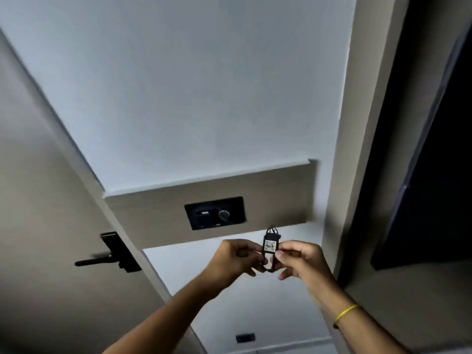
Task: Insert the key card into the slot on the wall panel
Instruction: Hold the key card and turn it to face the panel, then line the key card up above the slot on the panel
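Note:
A small black key card with a white label reading 407 and a loop of black cord at its top is held upright in front of the wall. My left hand pinches its left side and lower end. My right hand pinches its right edge. The black wall panel sits in a beige band of the wall, above and to the left of the card. It has a slot on its left part and a round dial on its right part. The card is apart from the panel.
A beige door with a black lever handle stands at the left. A dark opening lies at the right beyond a beige frame. A small black socket plate is low on the white wall. A yellow band circles my right wrist.

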The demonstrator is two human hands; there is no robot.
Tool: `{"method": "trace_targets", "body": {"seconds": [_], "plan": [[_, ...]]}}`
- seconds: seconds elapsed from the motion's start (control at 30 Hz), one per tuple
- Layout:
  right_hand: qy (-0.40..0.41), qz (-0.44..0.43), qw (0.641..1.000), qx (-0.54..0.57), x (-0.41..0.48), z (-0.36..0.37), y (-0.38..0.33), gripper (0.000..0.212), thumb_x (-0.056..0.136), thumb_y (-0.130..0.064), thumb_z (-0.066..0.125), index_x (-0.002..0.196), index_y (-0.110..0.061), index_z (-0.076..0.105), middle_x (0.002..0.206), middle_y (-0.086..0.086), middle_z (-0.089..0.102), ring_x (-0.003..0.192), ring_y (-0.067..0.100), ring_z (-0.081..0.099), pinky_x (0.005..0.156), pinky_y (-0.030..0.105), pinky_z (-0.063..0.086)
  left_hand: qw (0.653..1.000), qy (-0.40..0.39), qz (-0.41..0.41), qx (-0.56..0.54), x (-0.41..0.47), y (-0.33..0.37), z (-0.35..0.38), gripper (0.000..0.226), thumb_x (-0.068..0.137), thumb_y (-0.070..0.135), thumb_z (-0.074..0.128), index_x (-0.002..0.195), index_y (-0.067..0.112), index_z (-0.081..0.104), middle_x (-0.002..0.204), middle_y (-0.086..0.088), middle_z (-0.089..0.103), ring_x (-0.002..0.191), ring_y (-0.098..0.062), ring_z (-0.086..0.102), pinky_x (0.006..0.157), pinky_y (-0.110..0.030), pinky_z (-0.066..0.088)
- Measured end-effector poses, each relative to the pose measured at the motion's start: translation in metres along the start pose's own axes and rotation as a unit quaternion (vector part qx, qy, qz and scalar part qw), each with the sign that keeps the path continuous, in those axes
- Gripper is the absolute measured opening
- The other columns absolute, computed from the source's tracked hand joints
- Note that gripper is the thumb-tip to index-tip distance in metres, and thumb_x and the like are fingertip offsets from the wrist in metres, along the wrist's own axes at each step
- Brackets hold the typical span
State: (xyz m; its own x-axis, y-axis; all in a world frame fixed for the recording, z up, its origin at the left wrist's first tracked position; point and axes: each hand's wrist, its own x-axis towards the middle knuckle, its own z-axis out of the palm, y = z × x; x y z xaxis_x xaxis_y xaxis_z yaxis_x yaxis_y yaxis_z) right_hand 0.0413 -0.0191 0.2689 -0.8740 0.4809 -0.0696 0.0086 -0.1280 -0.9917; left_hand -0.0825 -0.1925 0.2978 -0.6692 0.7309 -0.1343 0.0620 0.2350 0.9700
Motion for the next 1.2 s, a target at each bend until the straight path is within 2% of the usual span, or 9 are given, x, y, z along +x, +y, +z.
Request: {"method": "trace_targets", "body": {"seconds": [0.07,0.2,0.3,0.37,0.57,0.77,0.87,1.0,1.2], "plan": [[-0.014,-0.041,0.999,-0.029,0.010,0.022,-0.030,0.015,0.095,0.005,0.068,0.093,-0.004,0.080,0.084,0.022,0.082,0.072,0.031,0.081,0.054,0.032,0.061,0.999,0.018,0.033,0.012,-0.005,0.026,-0.027,0.017,0.095,0.003,0.072,0.111,-0.002,0.073,0.090,-0.013,0.083,0.081,-0.022,0.079,0.067,-0.029,0.061],[-0.017,-0.107,0.991,-0.078,0.028,0.061,-0.079,0.015,0.094,0.003,0.071,0.088,-0.009,0.078,0.071,0.011,0.079,0.066,0.023,0.079,0.052,0.031,0.062,0.995,0.054,0.082,0.022,-0.010,0.065,-0.071,0.015,0.094,0.001,0.075,0.108,-0.004,0.075,0.089,-0.016,0.080,0.076,-0.021,0.075,0.067,-0.030,0.061],[-0.028,-0.142,0.984,-0.104,0.042,0.083,-0.106,0.017,0.095,0.002,0.072,0.086,-0.012,0.078,0.078,0.019,0.080,0.062,0.020,0.076,0.053,0.033,0.063,0.992,0.076,0.098,0.011,-0.009,0.083,-0.097,0.014,0.096,0.004,0.073,0.109,-0.003,0.075,0.086,-0.012,0.078,0.071,-0.017,0.074,0.068,-0.031,0.062],[-0.037,-0.155,0.980,-0.119,0.051,0.095,-0.119,0.021,0.095,0.002,0.071,0.082,-0.014,0.076,0.076,0.013,0.080,0.063,0.022,0.074,0.054,0.033,0.062,0.990,0.084,0.110,0.013,-0.006,0.091,-0.111,0.013,0.097,0.005,0.072,0.108,-0.002,0.075,0.084,-0.009,0.078,0.070,-0.014,0.075,0.066,-0.029,0.062],[-0.026,-0.168,0.974,-0.147,0.073,0.125,-0.144,0.017,0.093,0.003,0.073,0.085,-0.012,0.074,0.075,0.008,0.078,0.061,0.021,0.073,0.050,0.027,0.063,0.985,0.105,0.133,0.019,0.003,0.105,-0.147,0.017,0.096,0.006,0.073,0.107,-0.007,0.076,0.080,-0.012,0.077,0.072,-0.017,0.075,0.066,-0.031,0.064],[-0.012,-0.180,0.967,-0.181,0.092,0.141,-0.158,0.011,0.091,0.004,0.076,0.089,-0.007,0.074,0.080,0.017,0.076,0.059,0.022,0.073,0.049,0.023,0.061,0.983,0.092,0.152,0.038,0.013,0.118,-0.169,0.012,0.097,0.010,0.074,0.093,0.015,0.084,0.079,-0.003,0.081,0.072,-0.012,0.074,0.065,-0.025,0.062],[-0.004,-0.179,0.965,-0.193,0.101,0.144,-0.155,0.011,0.090,0.005,0.076,0.090,-0.006,0.075,0.082,0.020,0.076,0.059,0.024,0.073,0.049,0.022,0.061,0.984,0.087,0.147,0.046,0.017,0.118,-0.172,0.014,0.096,0.010,0.075,0.090,0.017,0.085,0.080,-0.001,0.082,0.070,-0.009,0.073,0.065,-0.022,0.061],[-0.003,-0.172,0.966,-0.195,0.112,0.145,-0.150,0.015,0.089,0.006,0.077,0.086,-0.009,0.074,0.078,0.019,0.076,0.051,0.012,0.073,0.048,0.022,0.061,0.986,0.080,0.141,0.035,0.024,0.114,-0.178,0.010,0.095,0.009,0.076,0.094,0.012,0.086,0.084,-0.010,0.083,0.073,-0.011,0.078,0.068,-0.019,0.060],[-0.029,-0.161,0.966,-0.198,0.120,0.141,-0.149,0.024,0.089,0.005,0.077,0.079,-0.016,0.075,0.068,0.005,0.077,0.051,0.010,0.075,0.048,0.021,0.060,0.990,0.053,0.132,0.000,0.036,0.108,-0.183,0.011,0.094,0.007,0.075,0.100,0.008,0.085,0.099,-0.020,0.083,0.080,-0.014,0.081,0.076,-0.019,0.063]]}}
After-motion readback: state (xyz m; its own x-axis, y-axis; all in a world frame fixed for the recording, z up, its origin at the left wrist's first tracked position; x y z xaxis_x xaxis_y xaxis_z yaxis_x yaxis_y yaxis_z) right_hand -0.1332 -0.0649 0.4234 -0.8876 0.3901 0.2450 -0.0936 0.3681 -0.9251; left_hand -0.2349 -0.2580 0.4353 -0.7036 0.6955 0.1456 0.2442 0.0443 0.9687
